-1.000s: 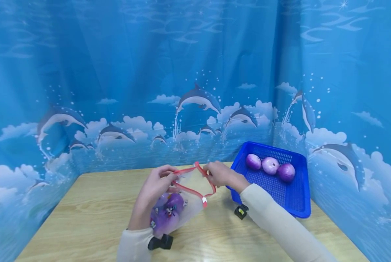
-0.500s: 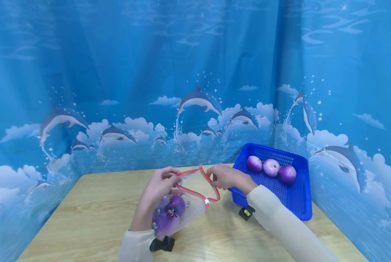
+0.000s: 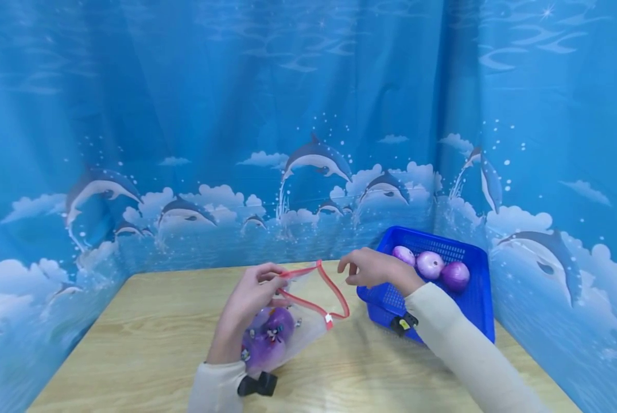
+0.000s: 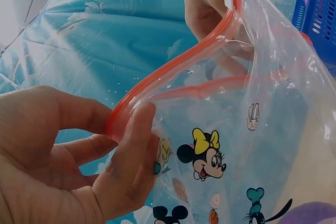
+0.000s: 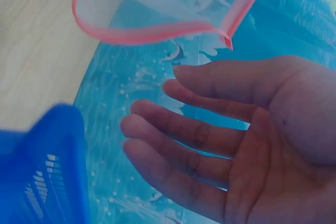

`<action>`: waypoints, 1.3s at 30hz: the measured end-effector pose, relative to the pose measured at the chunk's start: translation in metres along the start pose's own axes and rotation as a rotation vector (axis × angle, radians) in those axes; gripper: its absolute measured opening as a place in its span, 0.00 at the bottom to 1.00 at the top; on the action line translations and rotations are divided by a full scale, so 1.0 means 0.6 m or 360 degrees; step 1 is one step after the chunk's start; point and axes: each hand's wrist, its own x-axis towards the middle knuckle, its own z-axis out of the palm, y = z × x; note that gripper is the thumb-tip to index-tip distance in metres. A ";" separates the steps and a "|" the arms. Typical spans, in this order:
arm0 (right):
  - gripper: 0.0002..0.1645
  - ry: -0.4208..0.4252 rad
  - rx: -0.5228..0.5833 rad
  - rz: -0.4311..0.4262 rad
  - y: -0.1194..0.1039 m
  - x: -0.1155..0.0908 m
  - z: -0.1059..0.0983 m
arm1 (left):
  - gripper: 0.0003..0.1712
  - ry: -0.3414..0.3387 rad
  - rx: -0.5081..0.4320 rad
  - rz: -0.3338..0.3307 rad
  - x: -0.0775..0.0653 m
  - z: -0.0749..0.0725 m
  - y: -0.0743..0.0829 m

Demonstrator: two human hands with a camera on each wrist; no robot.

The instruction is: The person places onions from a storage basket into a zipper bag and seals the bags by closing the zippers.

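My left hand (image 3: 253, 292) pinches the red-edged rim of a clear zip bag (image 4: 210, 103) printed with cartoon characters. The bag's mouth gapes toward the right, with a white slider (image 3: 328, 318) at its near corner. Purple onions (image 3: 267, 338) show through the plastic at the bottom of the bag. My right hand (image 3: 377, 268) is off the bag, over the left edge of the blue basket (image 3: 481, 298). Its fingers are loosely bent and hold nothing, as the right wrist view (image 5: 210, 135) shows. Three purple onions (image 3: 429, 265) lie along the basket's far side, the leftmost partly behind the right hand.
The wooden table (image 3: 148, 332) stretches to both sides of the bag. A blue dolphin-print curtain (image 3: 210, 143) stands behind the table and along its sides. Black camera mounts (image 3: 257, 384) sit at both wrists.
My right hand has let go of the bag's red rim and moved right, to the basket. The left hand keeps its pinch, and the bag's mouth stays open.
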 end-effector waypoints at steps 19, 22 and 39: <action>0.17 0.0139 -0.0136 0.0132 0.085 -0.012 -0.058 | 0.11 0.0005 0.0019 0.0011 0.001 0.001 0.001; 0.18 0.0157 -0.0123 0.0185 0.109 -0.009 -0.061 | 0.12 0.0007 0.0019 0.0006 0.000 0.000 0.002; 0.25 0.0235 -0.0048 0.0528 0.250 0.022 -0.046 | 0.11 0.0003 0.0048 0.0008 0.002 0.002 0.002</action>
